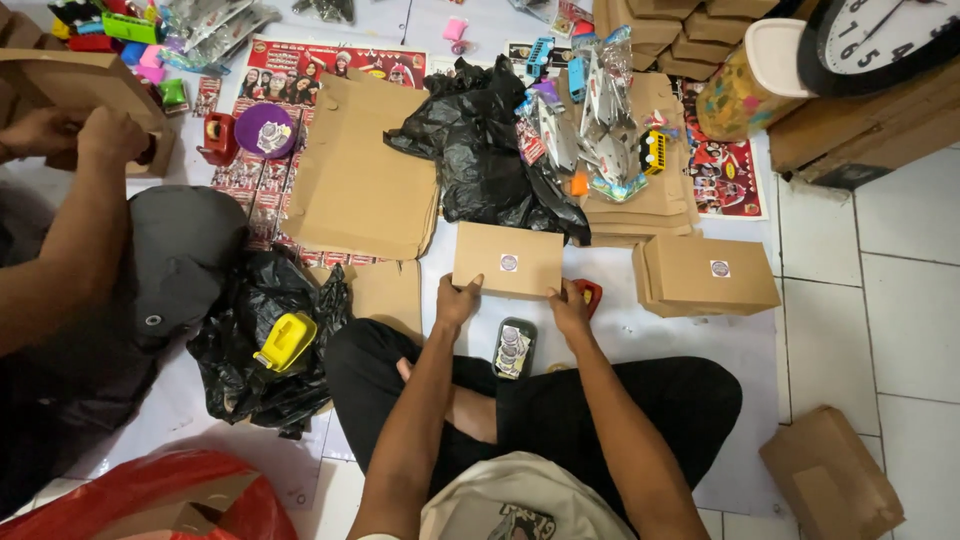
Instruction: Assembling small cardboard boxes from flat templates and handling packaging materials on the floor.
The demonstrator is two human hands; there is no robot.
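White floor | cardboard box [507, 260] (stickered) gripped between left hand [457, 299], right hand [570, 306]

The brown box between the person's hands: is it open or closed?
Closed. The brown box lies flat on the floor, flaps down, a round sticker on top. Left hand and right hand grip its near edge.

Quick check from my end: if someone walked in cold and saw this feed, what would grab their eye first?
Probably the closed brown cardboard box at centre, held at its near edge by the left hand and right hand. Behind it, a crumpled black plastic bag lies beside packaged toy vehicles. At far left, another person's hands work a cardboard piece.
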